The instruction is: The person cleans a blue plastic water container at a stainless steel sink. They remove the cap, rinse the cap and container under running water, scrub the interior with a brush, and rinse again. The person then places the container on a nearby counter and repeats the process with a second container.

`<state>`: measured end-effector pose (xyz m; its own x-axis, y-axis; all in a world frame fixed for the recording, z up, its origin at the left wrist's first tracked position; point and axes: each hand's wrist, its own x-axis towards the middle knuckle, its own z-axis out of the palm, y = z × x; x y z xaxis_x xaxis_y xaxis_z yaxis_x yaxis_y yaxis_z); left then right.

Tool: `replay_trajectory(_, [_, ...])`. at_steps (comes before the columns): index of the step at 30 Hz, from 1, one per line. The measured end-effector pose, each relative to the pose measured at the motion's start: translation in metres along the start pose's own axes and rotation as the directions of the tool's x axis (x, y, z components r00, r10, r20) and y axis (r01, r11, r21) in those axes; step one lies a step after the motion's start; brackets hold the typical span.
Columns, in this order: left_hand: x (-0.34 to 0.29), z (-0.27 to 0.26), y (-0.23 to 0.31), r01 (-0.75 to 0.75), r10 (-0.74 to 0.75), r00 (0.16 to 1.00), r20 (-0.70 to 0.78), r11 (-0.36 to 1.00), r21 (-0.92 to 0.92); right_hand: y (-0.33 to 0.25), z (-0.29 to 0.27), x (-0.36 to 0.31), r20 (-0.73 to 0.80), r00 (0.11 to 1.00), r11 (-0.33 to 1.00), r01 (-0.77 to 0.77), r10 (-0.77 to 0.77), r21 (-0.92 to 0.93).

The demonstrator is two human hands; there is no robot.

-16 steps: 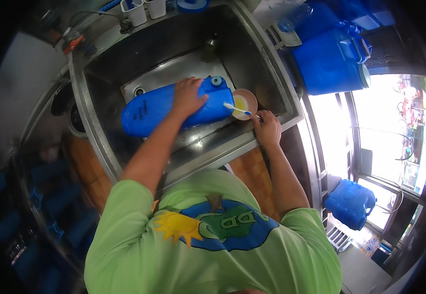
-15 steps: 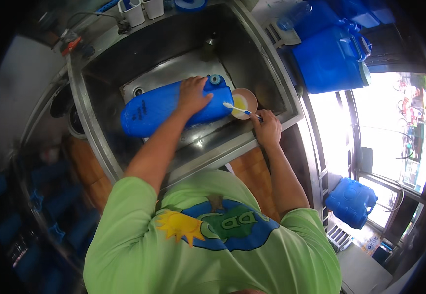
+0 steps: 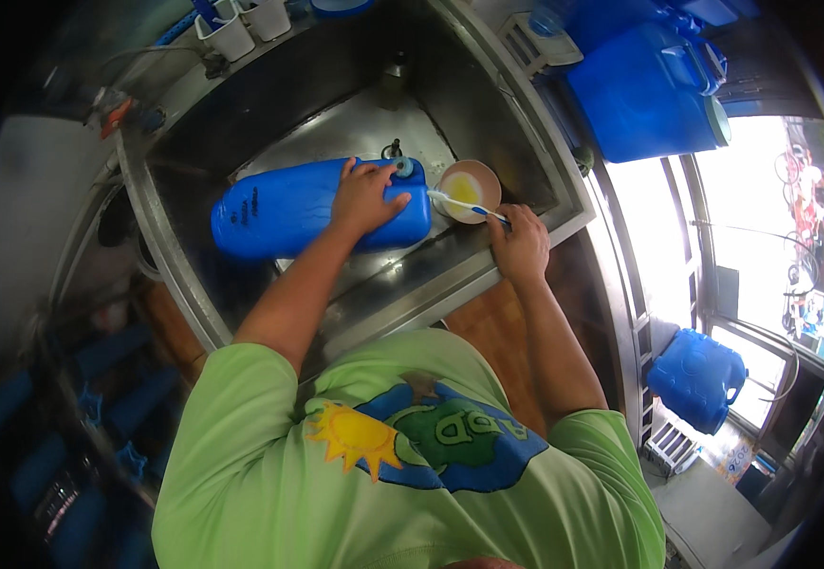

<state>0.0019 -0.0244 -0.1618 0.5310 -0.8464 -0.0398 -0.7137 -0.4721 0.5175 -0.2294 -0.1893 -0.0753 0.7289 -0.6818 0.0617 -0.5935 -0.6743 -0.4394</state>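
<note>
Daylight floods in from the window (image 3: 772, 237) at the right, blown out to white. The left side sinks into dim shadow, and fisheye bending with black vignetting rings the edges.

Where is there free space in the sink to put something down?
Bare steel shows at the back of the sink, between the blue jug and the rear wall. The front right is crowded: the left hand rests on the jug, the bowl sits beside it, and the right hand holds a brush.
</note>
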Motion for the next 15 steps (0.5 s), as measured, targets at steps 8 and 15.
replay_trajectory(8, [-0.008,-0.002,0.001,0.027,0.0,0.99,-0.144,0.982,0.185,0.005,0.003,-0.002,0.004,1.0,1.0,0.021,-0.021,0.011])
replay_trajectory(15, [0.009,-0.008,-0.002,0.09,-0.092,0.996,0.0,0.972,0.219,0.002,0.003,-0.001,0.039,0.999,0.998,0.02,-0.018,-0.052])
